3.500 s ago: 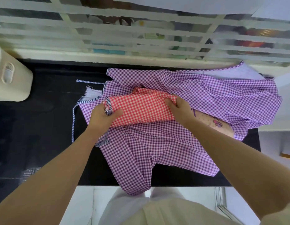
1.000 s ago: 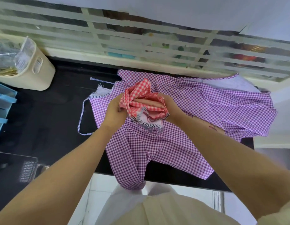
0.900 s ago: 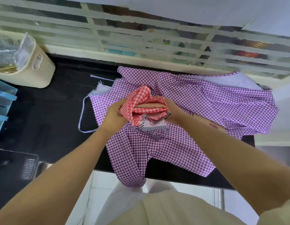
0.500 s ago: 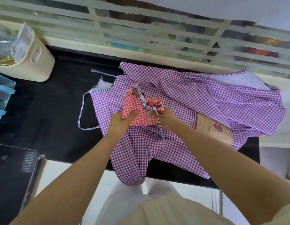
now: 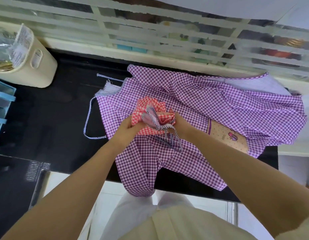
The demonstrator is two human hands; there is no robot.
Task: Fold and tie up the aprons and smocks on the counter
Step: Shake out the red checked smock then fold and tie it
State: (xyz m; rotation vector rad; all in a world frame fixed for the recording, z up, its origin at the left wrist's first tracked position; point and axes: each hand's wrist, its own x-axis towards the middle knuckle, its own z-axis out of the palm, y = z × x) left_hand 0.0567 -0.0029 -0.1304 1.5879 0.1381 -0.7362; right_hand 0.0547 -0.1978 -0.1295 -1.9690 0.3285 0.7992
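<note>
Change: red apron [image 5: 144,109], flat seconds ago, now bunched, striped tie [image 5: 168,135] looped round
Hands: I see left hand [image 5: 128,126] gripping it, right hand [image 5: 179,126] fingers curled on the tie
Meaning: knot probably next

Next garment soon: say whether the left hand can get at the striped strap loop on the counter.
Likely yes, once freed: the left hand grips the red bundle, and only bare counter separates it from the strap loop.

Cream top [image 5: 176,224], white trousers [image 5: 138,203]
</note>
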